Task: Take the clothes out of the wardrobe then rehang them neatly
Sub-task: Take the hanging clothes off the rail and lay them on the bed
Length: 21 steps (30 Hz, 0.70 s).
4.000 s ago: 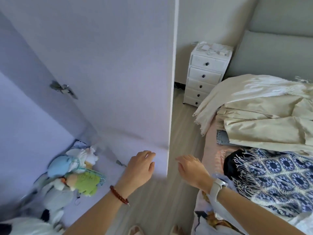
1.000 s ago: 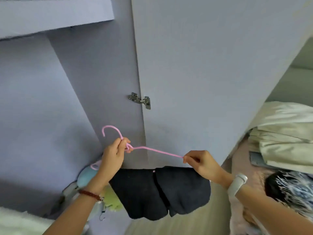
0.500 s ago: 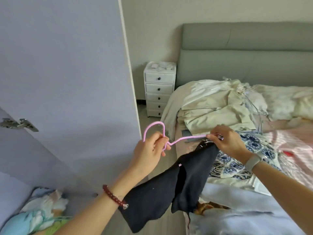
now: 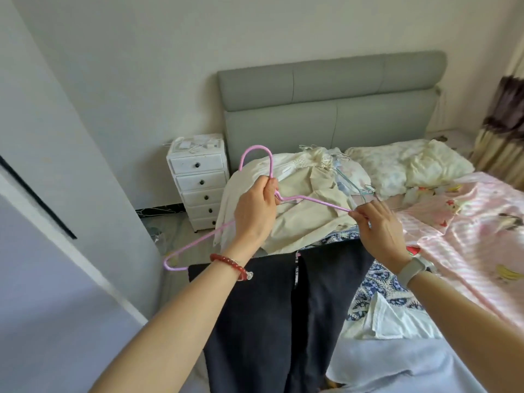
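pink hanger with dark trousers held above the bed
left hand grips the neck, right hand pinches the arm — trousers draped on the lower bar; tilting it could slide them off — onto the floor.

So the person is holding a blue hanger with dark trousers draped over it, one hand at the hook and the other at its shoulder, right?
Not quite: the hanger is pink, not blue, as the head view shows. The rest holds: dark trousers hang from it, the left hand grips at the hook and the right hand pinches its shoulder.
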Tool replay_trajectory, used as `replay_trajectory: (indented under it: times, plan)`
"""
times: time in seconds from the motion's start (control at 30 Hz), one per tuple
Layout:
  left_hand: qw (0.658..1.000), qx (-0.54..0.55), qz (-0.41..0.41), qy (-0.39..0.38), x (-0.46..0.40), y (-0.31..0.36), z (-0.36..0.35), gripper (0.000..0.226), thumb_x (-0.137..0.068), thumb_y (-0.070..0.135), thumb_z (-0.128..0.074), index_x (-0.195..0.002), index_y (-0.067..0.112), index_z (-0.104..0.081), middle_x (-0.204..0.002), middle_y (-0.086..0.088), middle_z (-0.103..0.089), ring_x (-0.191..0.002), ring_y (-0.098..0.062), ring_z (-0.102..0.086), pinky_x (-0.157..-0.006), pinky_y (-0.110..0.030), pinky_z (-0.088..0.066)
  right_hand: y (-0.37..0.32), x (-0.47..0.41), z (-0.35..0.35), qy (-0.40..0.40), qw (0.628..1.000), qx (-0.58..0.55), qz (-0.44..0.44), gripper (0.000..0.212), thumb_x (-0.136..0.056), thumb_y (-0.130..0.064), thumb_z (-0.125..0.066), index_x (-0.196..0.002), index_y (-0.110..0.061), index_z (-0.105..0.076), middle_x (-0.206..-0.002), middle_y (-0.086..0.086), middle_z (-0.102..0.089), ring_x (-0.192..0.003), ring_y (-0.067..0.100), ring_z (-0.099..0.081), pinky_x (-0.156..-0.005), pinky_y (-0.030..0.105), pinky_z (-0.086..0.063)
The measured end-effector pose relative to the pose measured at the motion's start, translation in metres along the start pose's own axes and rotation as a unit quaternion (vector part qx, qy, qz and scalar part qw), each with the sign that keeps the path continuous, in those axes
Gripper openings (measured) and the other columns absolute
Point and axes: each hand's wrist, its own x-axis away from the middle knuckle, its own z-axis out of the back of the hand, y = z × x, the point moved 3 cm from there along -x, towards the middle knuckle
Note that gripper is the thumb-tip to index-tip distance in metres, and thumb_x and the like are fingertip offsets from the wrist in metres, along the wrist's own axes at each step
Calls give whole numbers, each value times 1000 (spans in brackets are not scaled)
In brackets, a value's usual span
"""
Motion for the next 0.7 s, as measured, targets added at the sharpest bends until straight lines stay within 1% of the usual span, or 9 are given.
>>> replay_trajectory:
  times: [0.1,0.2,0.27,0.37,0.43,0.47,0.53,0.63,0.7]
  plan:
    - [1000,-1,-3,29,-33,-18,-6,28,-99,27,-36,-79,17,-53,-71,7,-61,-70,-17,-59,-62,-30,-44,-11,-14,-9,-23,998,12,49,10,-85,-13,-62,-80,-5,-64,-62,7,-64,-49,27,-59,-41,24,-35]
    - [997,-10,-3,81,-70,-37,-4,29,-99,26,-37,-78,15,-55,-70,7,-58,-64,-13,-53,-52,-16,-31,-30,-37,-29,-63,990,-6,123,17,-83,-20,-55,-90,-11,-66,-63,-1,-67,-43,21,-58,-43,16,-33]
    - [994,-6,-16,111,-94,-45,-1,30,-98,23,-39,-80,11,-60,-70,7,-59,-61,-9,-50,-51,-11,-33,-43,-54,-52,-85,986,-23,139,19,-83,-19,-56,-97,-11,-66,-71,0,-69,-52,22,-62,-47,18,-40]
    - [991,-2,-49,126,-131,-47,6,29,-97,21,-44,-84,7,-65,-73,-1,-66,-60,-9,-54,-53,-6,-37,-62,-86,-86,-96,989,-74,82,20,-92,-19,-52,-106,-11,-63,-79,2,-68,-63,24,-62,-52,33,-48]
    - [989,0,-67,130,-156,-46,9,28,-96,21,-46,-83,8,-66,-67,2,-63,-62,-18,-59,-66,-19,-46,-74,-106,-103,-71,986,-146,41,18,-92,-17,-52,-103,-10,-64,-62,-11,-55,-51,5,-50,-47,20,-39]
    - [988,-1,-72,135,-168,-44,10,27,-96,21,-46,-83,8,-67,-65,5,-60,-64,-21,-59,-75,-33,-48,-77,-117,-112,-58,981,-184,15,17,-92,-15,-52,-101,-9,-65,-57,-16,-48,-49,3,-47,-45,13,-34]
    - [984,-5,-84,155,-195,-39,8,27,-96,21,-47,-85,8,-68,-65,7,-57,-67,-23,-58,-84,-52,-44,-79,-139,-127,-44,965,-255,-35,17,-93,-16,-51,-99,-7,-65,-52,-16,-43,-48,4,-46,-44,13,-32]
    - [980,-19,-127,155,-239,-23,-8,26,-96,22,-45,-99,9,-69,-76,-1,-65,-78,-23,-59,-93,-55,-38,-61,-175,-142,-3,950,-302,-84,15,-93,-16,-51,-91,-7,-63,-53,-9,-43,-47,7,-40,-45,19,-29]
    - [980,-23,-155,124,-269,-14,-30,29,-96,20,-46,-121,11,-59,-102,-7,-67,-102,-26,-57,-101,-52,-33,-33,-201,-146,38,939,-314,-135,14,-92,-15,-52,-89,-7,-63,-53,-7,-44,-46,7,-38,-45,16,-29]
